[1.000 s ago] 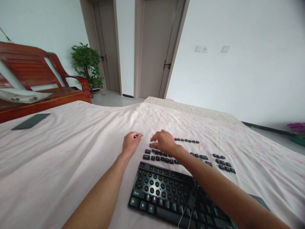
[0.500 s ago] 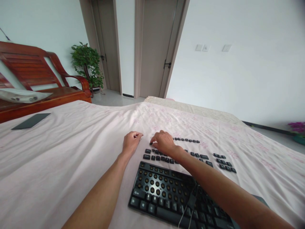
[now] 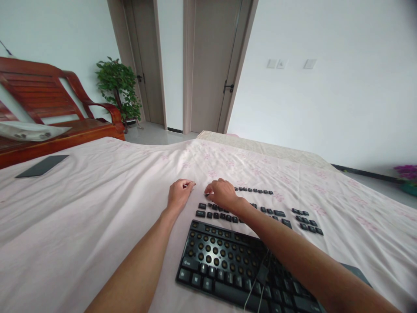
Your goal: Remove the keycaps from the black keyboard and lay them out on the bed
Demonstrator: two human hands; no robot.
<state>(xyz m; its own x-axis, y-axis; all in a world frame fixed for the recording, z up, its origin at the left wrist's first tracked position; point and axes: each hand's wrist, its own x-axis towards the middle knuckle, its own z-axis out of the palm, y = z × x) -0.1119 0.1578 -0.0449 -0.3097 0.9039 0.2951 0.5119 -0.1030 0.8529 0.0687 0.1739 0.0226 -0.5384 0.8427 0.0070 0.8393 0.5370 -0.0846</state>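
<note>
A black keyboard with many keycaps removed lies on the pale pink sheet. Beyond it, loose black keycaps are set out in rows on the sheet. My right hand rests curled over the far left end of those rows, its fingertips pinched at a keycap. My left hand lies just left of it on the sheet, fingers loosely curled in with the index tip pointing toward the right hand; whether it holds anything is hidden. A further row of keycaps and a small group lie to the right.
A dark flat tablet lies on the sheet at far left. A red wooden bench with a white cushion stands behind it, beside a green potted plant. Two closed doors are in the far wall. A cable crosses the keyboard.
My right hand has shifted slightly forward and left over the keycap rows; the left hand has stayed put.
</note>
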